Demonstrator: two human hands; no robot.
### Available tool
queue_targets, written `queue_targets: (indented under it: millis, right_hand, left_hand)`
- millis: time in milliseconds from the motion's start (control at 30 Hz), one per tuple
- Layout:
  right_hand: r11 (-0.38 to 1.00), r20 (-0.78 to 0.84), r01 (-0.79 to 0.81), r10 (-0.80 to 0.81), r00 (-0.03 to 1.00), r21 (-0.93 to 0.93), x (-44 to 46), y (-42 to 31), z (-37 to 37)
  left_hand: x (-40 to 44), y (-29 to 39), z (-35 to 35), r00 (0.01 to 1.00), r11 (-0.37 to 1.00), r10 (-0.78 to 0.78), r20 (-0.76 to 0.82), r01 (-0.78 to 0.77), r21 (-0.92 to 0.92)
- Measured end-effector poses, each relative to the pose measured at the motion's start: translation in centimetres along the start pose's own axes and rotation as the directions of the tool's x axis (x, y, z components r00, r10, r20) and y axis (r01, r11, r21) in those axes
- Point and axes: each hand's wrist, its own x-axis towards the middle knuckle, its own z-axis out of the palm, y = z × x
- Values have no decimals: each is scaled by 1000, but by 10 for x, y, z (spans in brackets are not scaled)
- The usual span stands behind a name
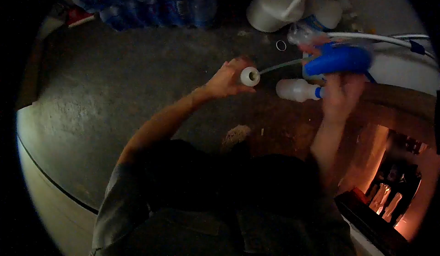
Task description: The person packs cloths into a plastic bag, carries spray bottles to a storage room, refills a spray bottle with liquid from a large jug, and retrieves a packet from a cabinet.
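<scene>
My left hand (227, 78) is closed around a white bottle (250, 77), whose uncapped round mouth faces up toward me. In my right hand (341, 97) is a blue sprayer head (339, 59), smeared by motion. A thin, pale dip tube (284, 65) runs from it leftward, its end close beside the bottle's mouth; I cannot tell whether the two touch. Just left of my right wrist, a translucent white bottle (295, 90) with a blue collar lies on its side, apart from my left hand.
Large white jugs (277, 6) stand at the back right, near a braided hose (376, 36). Blue plastic-wrapped packs (156, 6) line the back left. A small white ring (281, 45) lies on the dark floor (105, 95). An orange-lit opening (387, 182) is at the lower right.
</scene>
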Motion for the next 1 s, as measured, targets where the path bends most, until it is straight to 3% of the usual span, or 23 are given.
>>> queue_targets:
  millis: [100,200,267,300,333,367,400,433,467,533,600,633,667,700,767,800,833,900,933,1000]
  right_hand:
    - [994,148,-73,85,985,-86,-19,27,6]
    - [919,236,-42,144,961,-393,-42,70,10]
    - [884,257,21,113,960,-467,-48,94,12]
    - [871,235,31,98,967,-491,-41,92,11]
    - [948,293,-23,121,948,-317,-38,89,12]
    - [958,419,56,70,905,-281,-31,91,3]
    - [966,537,124,18,844,-228,-23,93,-5]
    - [963,528,137,7,849,-232,-20,94,-7]
    - [993,609,75,-3,793,-93,-15,91,-8]
    - [999,696,14,-39,717,42,-4,83,-6]
    - [996,586,-7,-48,809,90,-6,68,4]
    - [996,589,0,-54,806,91,-10,73,8]
    - [990,478,83,-128,869,114,-15,82,13]
    - [978,362,168,-203,910,128,-23,86,19]
    - [978,310,69,-128,942,195,-33,81,33]
    - [966,251,-20,-47,967,259,-35,76,38]
    - [964,249,-22,-46,967,264,-34,67,38]
    - [655,341,-310,84,936,689,-32,50,33]
    - [644,332,-315,100,938,697,-32,53,30]
    - [892,522,-314,108,846,324,-32,65,25]
  left_hand:
    - [-4,-17,14,1000,993,7,-19,-9,-114]
    - [-2,1,4,1000,961,-21,-11,18,-277]
    - [-10,-7,-3,998,996,44,45,-40,-84]
    - [-3,6,-10,995,993,83,54,-78,-88]
    - [-1,28,-27,976,921,-69,205,142,-364]
    - [2,45,-41,904,736,-175,391,384,-557]
    - [16,41,-38,903,746,-157,401,374,-551]
    - [20,43,-44,876,748,-74,477,365,-555]
    - [23,49,-51,839,749,5,544,357,-558]
    - [25,65,-58,857,771,50,513,293,-565]
    - [14,72,-55,871,784,92,483,236,-574]
    - [6,72,-52,869,750,-121,479,396,-529]
    - [0,72,-49,820,677,-333,466,551,-487]
    - [-7,71,-44,822,677,-337,459,550,-489]
    - [-12,75,-33,936,736,-338,96,327,-593]
    - [-10,82,-26,974,535,-212,-77,50,-844]
    - [-6,86,-33,974,537,-216,-74,55,-842]
    - [-1,94,-44,993,927,-117,-15,103,-360]
    - [-1,101,-52,956,901,-254,145,288,-324]
    - [-10,101,-49,952,865,-291,89,302,-400]
